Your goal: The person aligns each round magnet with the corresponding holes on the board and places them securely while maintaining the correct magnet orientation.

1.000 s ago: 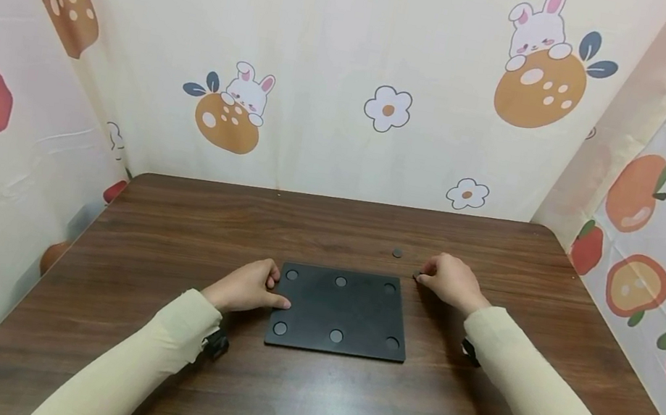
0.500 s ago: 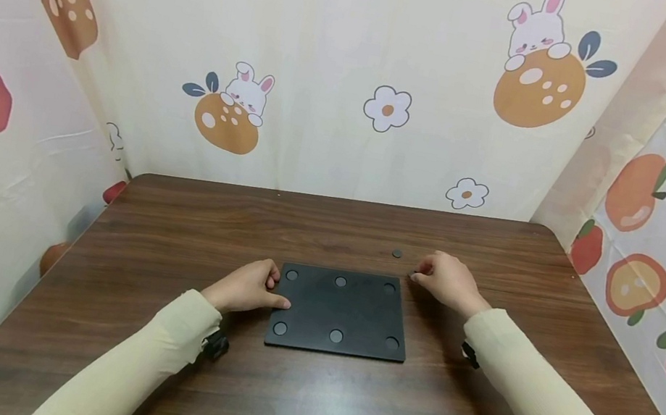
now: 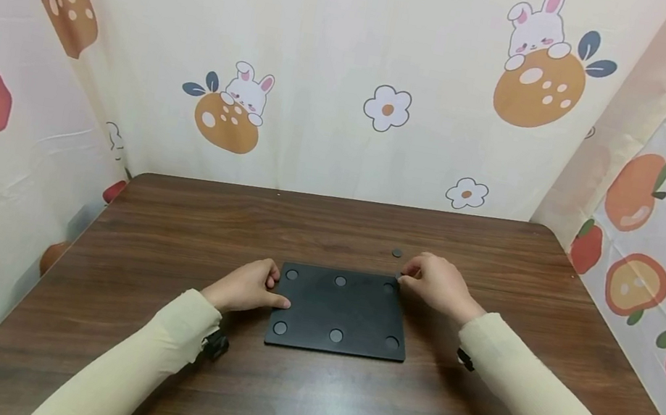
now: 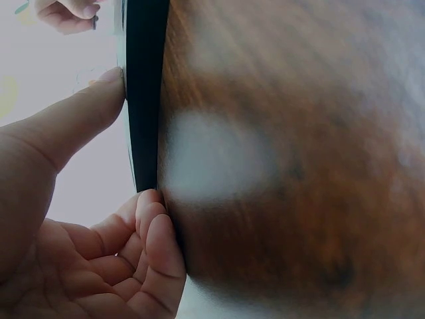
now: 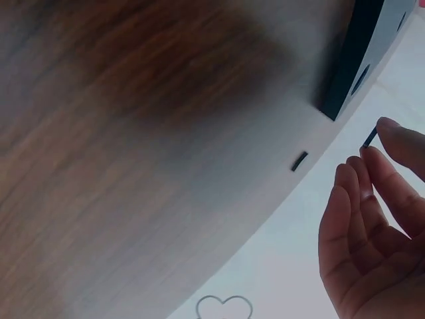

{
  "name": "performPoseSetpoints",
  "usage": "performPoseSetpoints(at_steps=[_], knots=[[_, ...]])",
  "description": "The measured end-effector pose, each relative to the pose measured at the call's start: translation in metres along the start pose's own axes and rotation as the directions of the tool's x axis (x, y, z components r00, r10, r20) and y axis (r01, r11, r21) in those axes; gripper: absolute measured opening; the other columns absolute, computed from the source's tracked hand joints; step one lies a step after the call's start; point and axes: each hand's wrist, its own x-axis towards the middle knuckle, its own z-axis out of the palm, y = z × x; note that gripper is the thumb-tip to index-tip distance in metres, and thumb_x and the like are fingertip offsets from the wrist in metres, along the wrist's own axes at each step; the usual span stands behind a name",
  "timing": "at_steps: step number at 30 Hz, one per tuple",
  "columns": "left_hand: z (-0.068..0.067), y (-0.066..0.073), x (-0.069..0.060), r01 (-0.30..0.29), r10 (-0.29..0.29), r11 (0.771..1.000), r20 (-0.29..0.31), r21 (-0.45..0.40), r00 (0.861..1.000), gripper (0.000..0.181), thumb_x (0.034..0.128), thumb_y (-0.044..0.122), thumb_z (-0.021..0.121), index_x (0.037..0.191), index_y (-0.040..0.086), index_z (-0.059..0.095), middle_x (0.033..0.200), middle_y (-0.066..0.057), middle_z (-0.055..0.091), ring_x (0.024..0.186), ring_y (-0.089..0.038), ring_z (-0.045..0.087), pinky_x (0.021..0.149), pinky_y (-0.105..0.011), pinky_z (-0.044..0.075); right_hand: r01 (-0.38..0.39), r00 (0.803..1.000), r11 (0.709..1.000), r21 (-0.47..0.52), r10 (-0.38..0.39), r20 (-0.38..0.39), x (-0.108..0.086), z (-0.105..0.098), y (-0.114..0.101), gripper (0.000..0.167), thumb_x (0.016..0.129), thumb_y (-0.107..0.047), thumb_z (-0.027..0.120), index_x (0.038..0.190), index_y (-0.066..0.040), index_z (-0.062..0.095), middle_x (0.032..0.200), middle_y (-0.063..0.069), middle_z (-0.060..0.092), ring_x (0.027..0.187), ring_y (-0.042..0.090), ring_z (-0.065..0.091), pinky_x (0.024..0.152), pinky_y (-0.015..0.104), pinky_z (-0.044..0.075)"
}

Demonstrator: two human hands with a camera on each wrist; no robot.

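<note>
A flat black rectangular board (image 3: 316, 307) with two rows of round recesses lies on the wooden table. Its left and middle recesses look lighter grey, while the right-hand ones are darker. My left hand (image 3: 247, 287) holds the board's left edge, thumb on the top face and curled fingers against the side. Between thumb and index finger, my right hand (image 3: 440, 286) pinches a small dark disc (image 5: 370, 137) just above the board's far right corner. Another dark disc (image 3: 397, 253) lies loose on the table behind that corner.
The brown wood-grain table (image 3: 299, 407) stretches around the board. A pale curtain (image 3: 332, 53) printed with rabbits and fruit hangs behind it, and printed cloth (image 3: 656, 291) closes the right side. Similar cloth (image 3: 9, 205) hangs at the left.
My right hand has lifted the disc and moved left with it, from the table beside the board to the board's far right corner. The left hand and board have stayed put.
</note>
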Motion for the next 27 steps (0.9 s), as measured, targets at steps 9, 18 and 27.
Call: performPoseSetpoints(at_steps=[9,18,27], knots=[[-0.001,-0.002,0.001,0.001,-0.001,1.0,-0.003,0.003,1.0,0.051,0.0792,0.035,0.082,0.108,0.005,0.053,0.095,-0.007,0.052,0.082,-0.018,0.048,0.073,-0.033,0.04,0.042,0.999,0.999,-0.009,-0.042,0.003,-0.003,0.004,-0.011,0.011,0.088,-0.021,0.073,0.095,-0.012,0.075,0.092,0.002,0.067,0.077,0.015,0.063,0.067,0.033,0.051],[0.0,0.0,0.001,-0.001,0.001,1.0,-0.002,-0.002,1.0,0.05,0.0793,0.034,0.082,0.108,0.006,0.053,0.095,-0.006,0.052,0.083,-0.019,0.048,0.074,-0.033,0.04,0.065,0.998,0.997,-0.045,-0.064,0.018,-0.003,0.006,-0.014,0.01,0.087,-0.02,0.075,0.093,-0.012,0.075,0.089,0.002,0.066,0.076,0.015,0.062,0.067,0.033,0.05],[0.0,-0.001,0.001,-0.006,0.006,1.0,-0.006,-0.004,1.0,0.05,0.079,0.034,0.083,0.107,0.006,0.053,0.095,-0.006,0.052,0.083,-0.018,0.048,0.074,-0.033,0.04,0.069,0.997,0.995,-0.07,-0.066,0.045,-0.003,0.01,-0.015,0.01,0.087,-0.02,0.074,0.093,-0.011,0.075,0.091,0.003,0.065,0.077,0.015,0.062,0.068,0.035,0.052]])
